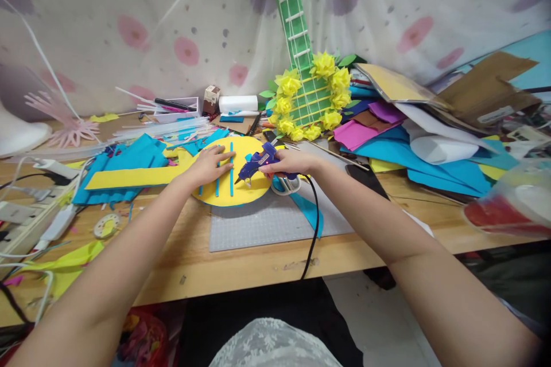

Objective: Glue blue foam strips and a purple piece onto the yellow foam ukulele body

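Observation:
A yellow guitar-shaped cutout [253, 152] with a long neck [138, 176] lies flat across the table, partly over a grey cutting mat [249, 235]. Several thin blue strips [232, 169] run over its round body. My left hand [209, 166] rests on the body with its fingers stretched over the strips. Wrapped in my right hand [286, 161] is a dark blue glue gun [262, 159], its nozzle tilted down to the left just above the yellow body. A black cord [317, 212] trails from the gun over the table's front edge.
Behind stands a green guitar model [295, 17] with yellow paper flowers [284, 106]. Blue crepe paper [124, 166] lies left, near a power strip [26, 212]. Stacked coloured sheets [439, 157] and a clear plastic container [512, 200] are at right.

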Motion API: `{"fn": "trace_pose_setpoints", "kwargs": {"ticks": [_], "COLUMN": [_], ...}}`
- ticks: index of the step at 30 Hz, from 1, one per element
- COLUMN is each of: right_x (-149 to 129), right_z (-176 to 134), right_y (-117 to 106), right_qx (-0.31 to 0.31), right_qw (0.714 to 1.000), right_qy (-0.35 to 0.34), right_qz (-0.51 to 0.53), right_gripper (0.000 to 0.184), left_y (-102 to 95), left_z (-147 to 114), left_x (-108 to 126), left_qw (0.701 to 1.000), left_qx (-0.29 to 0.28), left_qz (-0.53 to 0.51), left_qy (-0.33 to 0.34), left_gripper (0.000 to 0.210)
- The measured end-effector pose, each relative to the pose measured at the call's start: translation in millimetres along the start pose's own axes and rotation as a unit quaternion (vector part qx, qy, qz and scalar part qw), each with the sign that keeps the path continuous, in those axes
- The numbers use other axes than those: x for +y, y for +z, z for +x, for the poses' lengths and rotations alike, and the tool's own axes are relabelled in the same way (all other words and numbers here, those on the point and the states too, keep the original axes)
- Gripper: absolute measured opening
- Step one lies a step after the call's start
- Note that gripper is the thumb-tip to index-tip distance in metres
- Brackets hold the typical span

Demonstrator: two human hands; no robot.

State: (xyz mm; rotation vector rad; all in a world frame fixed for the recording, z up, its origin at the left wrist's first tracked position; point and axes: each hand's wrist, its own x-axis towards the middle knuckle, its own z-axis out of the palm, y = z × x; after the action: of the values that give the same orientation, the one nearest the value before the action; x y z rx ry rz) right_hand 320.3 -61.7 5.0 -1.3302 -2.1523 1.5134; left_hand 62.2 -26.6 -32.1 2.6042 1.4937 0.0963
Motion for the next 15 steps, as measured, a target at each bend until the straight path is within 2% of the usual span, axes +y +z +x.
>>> {"fn": "trace_pose_setpoints", "kwargs": {"ticks": [4,8,15], "right_x": [-2,-7,-22], "right_z": [3,4,3], "right_y": [1,1,-2], "right_qx": [-0.033,-0.036,-0.044], "right_qw": [0.999,0.999,0.995], "right_qy": [-0.006,-0.001,0.002], "right_qz": [-0.005,-0.012,-0.085], "right_gripper": [0.045,0.044,0.045], "left_y": [1.8,3.4,1.8], "left_z": [0,0,0], "left_x": [-1,-3,-2], "left_qw": [1.0,1.0,1.0], "left_qx": [0.004,0.001,-0.005], "left_qz": [-0.016,-0.018,-0.011], "left_qy": [-0.004,-0.008,-0.004], "left_gripper": [0.056,0.062,0.061]}}
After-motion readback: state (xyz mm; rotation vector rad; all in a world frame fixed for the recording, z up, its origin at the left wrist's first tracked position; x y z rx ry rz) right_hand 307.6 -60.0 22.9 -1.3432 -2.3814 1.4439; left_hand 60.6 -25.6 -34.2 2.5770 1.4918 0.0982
